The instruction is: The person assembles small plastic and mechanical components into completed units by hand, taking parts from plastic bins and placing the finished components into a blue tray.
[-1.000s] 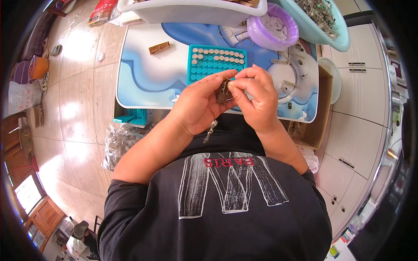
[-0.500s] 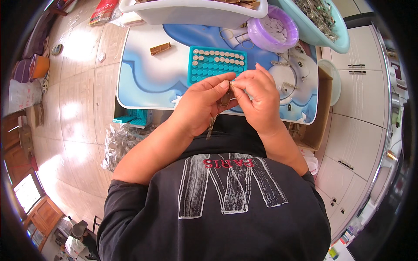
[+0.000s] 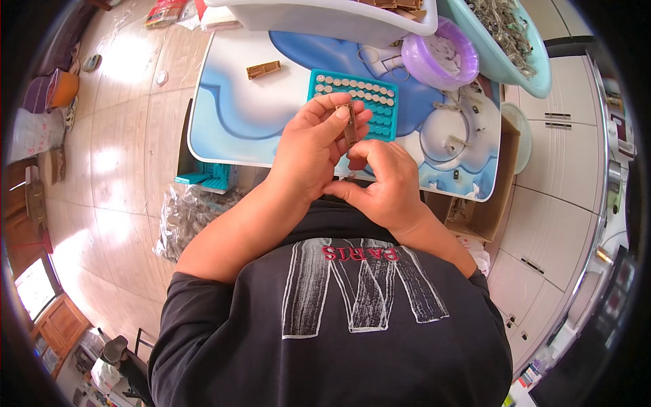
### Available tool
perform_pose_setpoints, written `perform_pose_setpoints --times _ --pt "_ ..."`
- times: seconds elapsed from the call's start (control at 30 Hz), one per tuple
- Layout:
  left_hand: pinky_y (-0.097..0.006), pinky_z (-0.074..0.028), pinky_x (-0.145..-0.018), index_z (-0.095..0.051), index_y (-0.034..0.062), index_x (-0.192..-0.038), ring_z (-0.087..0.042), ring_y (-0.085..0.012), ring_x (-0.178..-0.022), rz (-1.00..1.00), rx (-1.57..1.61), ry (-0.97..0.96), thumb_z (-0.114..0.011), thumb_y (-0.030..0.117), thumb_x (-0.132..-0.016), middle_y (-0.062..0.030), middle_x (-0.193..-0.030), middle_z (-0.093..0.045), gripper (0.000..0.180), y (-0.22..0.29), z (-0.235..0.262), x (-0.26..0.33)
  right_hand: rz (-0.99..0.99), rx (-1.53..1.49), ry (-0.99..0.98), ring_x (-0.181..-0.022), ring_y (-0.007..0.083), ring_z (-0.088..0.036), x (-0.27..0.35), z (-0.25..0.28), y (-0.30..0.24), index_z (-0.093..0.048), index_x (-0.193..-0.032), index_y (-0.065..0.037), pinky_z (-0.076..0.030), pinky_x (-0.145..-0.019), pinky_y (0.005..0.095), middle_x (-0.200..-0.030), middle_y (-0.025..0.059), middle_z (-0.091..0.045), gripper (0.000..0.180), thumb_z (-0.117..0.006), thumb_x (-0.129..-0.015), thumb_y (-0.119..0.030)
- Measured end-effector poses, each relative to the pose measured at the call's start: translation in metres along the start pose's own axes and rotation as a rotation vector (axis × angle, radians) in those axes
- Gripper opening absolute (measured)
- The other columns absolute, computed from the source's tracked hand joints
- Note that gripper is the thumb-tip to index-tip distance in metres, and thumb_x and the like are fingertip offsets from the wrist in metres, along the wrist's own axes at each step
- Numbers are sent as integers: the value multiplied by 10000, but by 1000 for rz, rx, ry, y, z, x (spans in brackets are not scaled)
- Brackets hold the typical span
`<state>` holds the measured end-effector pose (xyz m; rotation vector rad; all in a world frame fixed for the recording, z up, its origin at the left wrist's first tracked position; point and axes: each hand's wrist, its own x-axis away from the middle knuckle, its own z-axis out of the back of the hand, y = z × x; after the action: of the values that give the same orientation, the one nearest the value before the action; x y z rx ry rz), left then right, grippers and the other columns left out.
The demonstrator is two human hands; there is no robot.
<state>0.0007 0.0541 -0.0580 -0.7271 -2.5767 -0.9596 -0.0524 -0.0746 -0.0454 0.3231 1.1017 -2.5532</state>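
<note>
My left hand is closed around a narrow brown plastic casing, thumb on top and fingers behind it. The casing stands lengthwise, its open, hollowed side partly showing. Just below it my right hand is closed, index finger bent near the casing's lower end and thumb by the left wrist. What lies between those fingers is hidden. Beyond my hands sits a teal tray with rows of round pale discs in its far part. A similar brown casing lies on the table at the far left.
The blue-and-white table carries a purple tub of small white pieces and loose wired parts at right. A white bin of brown casings and a pale teal basin of wires stand at the back. Plastic bags lie below left.
My right hand has come down from the casing's top end to below it. My left hand has turned and lifted the casing slightly away from me. The dangling wire no longer shows.
</note>
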Motion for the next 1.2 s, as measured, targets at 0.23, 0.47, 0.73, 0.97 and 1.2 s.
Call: perform_pose_setpoints --times 0.23,0.47,0.73,0.97,1.2 --pt "-384 -487 -924 -484 12 -1146 -574 -244 -1064 -41 -19 -27 -461 95 -948 -139 -1121 -563 215 5 11 -1 -321 -504 79 -687 89 -574 15 -9 14 -532 -897 -12 -459 -632 228 -757 36 -605 217 -710 -773 -15" --pt "-374 -497 -891 -490 13 -1120 -589 -233 -1024 -63 -27 -32 -462 88 -945 -137 -1111 -573 192 7 5 2 -468 -730 32 -715 61 -557 14 -6 20 -518 -959 -6 -463 -647 213 -791 23 -606 261 -699 -774 24" --pt "-353 -507 -849 -489 19 -1085 -605 -215 -979 0 52 -68 -474 81 -937 -127 -1074 -589 162 10 3 5 -377 -793 97 -667 67 -542 15 -21 21 -516 -1044 -20 -450 -611 224 -726 28 -581 310 -667 -782 50" --pt "-345 -504 -835 -485 46 -1161 -596 -211 -1038 -25 -72 -11 -445 121 -958 -126 -1141 -580 220 8 10 3 -94 -491 65 -618 82 -510 14 -17 20 -496 -1192 -11 -424 -594 214 -688 29 -544 435 -613 -789 101" --pt "-360 -511 -865 -485 20 -1136 -600 -228 -1023 16 -35 -30 -450 101 -953 -142 -1124 -580 203 7 9 6 -30 -357 86 -597 183 -584 12 -18 23 -594 -1072 -44 -460 -569 279 -726 95 -607 334 -624 -762 76"
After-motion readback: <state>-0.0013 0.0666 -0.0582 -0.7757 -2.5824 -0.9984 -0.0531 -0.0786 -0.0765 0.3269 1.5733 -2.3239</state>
